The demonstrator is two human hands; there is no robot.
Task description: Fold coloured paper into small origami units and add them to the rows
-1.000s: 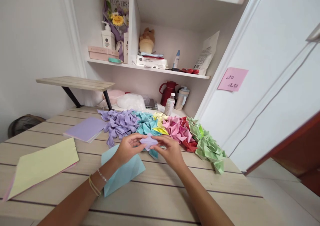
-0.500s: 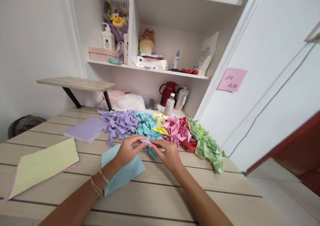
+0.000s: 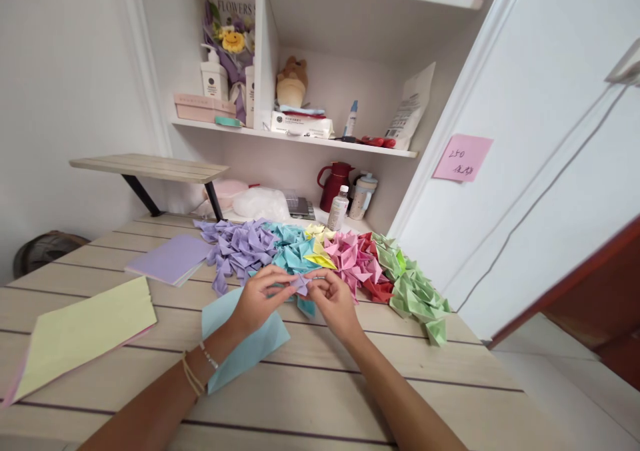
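Observation:
A small folded purple paper piece point(image 3: 301, 283) is pinched between both hands just above the wooden table point(image 3: 320, 384). My left hand point(image 3: 260, 298) grips its left side, fingers closed on it. My right hand point(image 3: 334, 299) pinches its right side. Under my left wrist lies a light blue sheet point(image 3: 245, 341). Right behind the hands a row of folded paper pieces stretches across the table: purple point(image 3: 235, 246), blue point(image 3: 293, 251), yellow point(image 3: 320, 254), pink point(image 3: 350, 254), red point(image 3: 377, 290) and green point(image 3: 415, 290).
A stack of purple sheets point(image 3: 173, 259) and a stack of yellow sheets point(image 3: 85, 331) lie at the left. Shelves behind hold a red jug point(image 3: 336, 184), bottles and boxes. A small raised wooden shelf point(image 3: 150, 166) stands back left. A white door with a pink note point(image 3: 463, 158) is at right.
The purple piece has been folded smaller between the fingers, and both hands have drawn closer together. The camera has shifted a little.

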